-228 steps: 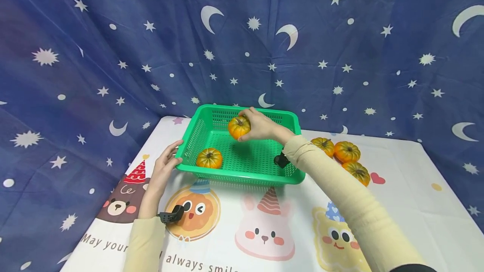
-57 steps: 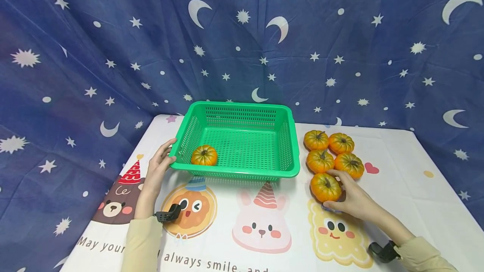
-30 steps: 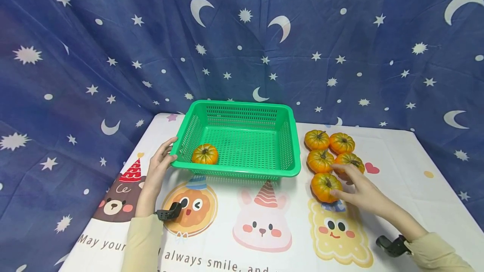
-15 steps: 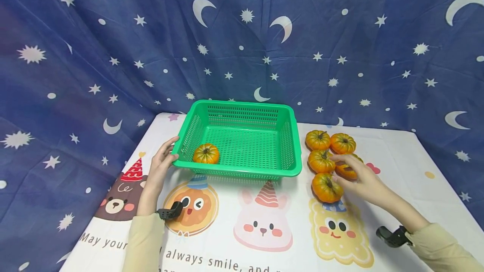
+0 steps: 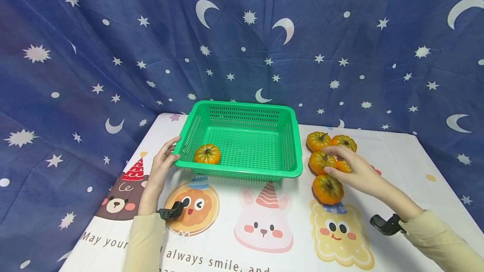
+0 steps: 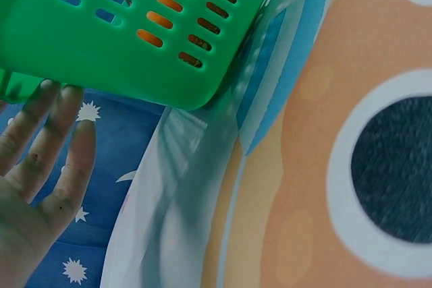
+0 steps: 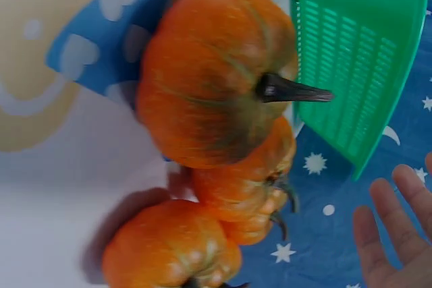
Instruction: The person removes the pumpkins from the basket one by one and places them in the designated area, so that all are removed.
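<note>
A green plastic basket point(image 5: 242, 150) stands on the table with one small orange-green pumpkin point(image 5: 207, 154) in its front left corner. My left hand point(image 5: 161, 163) rests its fingertips on the basket's left end; the left wrist view shows these fingers extended against the rim. My right hand point(image 5: 353, 169) hovers at the pumpkins on the right, thumb and fingers apart around the near side of the middle pumpkin point(image 5: 322, 163). In the right wrist view the fingers point(image 7: 398, 224) are spread, with nothing between them. A nearer pumpkin point(image 5: 327, 189) sits in front; another pumpkin point(image 5: 343, 166) is partly hidden by the hand.
Two more pumpkins, a left one point(image 5: 318, 141) and a right one point(image 5: 344, 142), lie at the back of the group. A white cloth point(image 5: 298, 221) with cartoon prints covers the table. Behind stands a blue curtain point(image 5: 234, 32) with moons and stars.
Earlier my right hand held a pumpkin over the basket; later it was at the front pumpkin of the right-hand group. It has since moved back to the middle one. My left hand stays at the basket.
</note>
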The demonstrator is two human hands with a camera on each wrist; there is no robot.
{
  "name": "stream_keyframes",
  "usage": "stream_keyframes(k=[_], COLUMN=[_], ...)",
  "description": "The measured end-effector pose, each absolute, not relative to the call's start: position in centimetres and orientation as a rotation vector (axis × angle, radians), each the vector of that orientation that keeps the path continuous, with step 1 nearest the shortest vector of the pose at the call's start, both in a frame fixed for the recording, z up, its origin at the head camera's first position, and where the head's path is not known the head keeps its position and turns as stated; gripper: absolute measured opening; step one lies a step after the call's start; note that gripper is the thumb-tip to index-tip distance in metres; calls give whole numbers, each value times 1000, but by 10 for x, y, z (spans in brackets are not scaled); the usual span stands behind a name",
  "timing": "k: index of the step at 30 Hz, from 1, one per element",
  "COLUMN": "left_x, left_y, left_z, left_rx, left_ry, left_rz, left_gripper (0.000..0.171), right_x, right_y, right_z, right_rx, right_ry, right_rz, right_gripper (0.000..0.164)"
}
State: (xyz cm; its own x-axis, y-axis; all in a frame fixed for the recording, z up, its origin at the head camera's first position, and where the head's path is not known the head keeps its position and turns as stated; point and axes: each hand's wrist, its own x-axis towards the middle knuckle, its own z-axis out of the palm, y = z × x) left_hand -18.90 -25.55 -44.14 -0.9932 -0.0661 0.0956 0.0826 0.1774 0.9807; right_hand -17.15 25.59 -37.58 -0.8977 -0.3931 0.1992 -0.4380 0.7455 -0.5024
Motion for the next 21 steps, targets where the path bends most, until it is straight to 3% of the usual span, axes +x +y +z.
stream_keyframes(k=[13,21], left_x=[-190,-190], left_y=[-256,-255], left_z=[-443,-441], left_rx=[-21,-8], left_ry=[-2322,-2335], left_rz=[-1943,-1933], left_gripper=[52,52], right_x=[-190,-197], right_y=[230,207], right_z=[-354,-340], right_rx=[842,901], right_ry=[-2839,-2876], right_rz=[880,917], right_gripper=[43,50])
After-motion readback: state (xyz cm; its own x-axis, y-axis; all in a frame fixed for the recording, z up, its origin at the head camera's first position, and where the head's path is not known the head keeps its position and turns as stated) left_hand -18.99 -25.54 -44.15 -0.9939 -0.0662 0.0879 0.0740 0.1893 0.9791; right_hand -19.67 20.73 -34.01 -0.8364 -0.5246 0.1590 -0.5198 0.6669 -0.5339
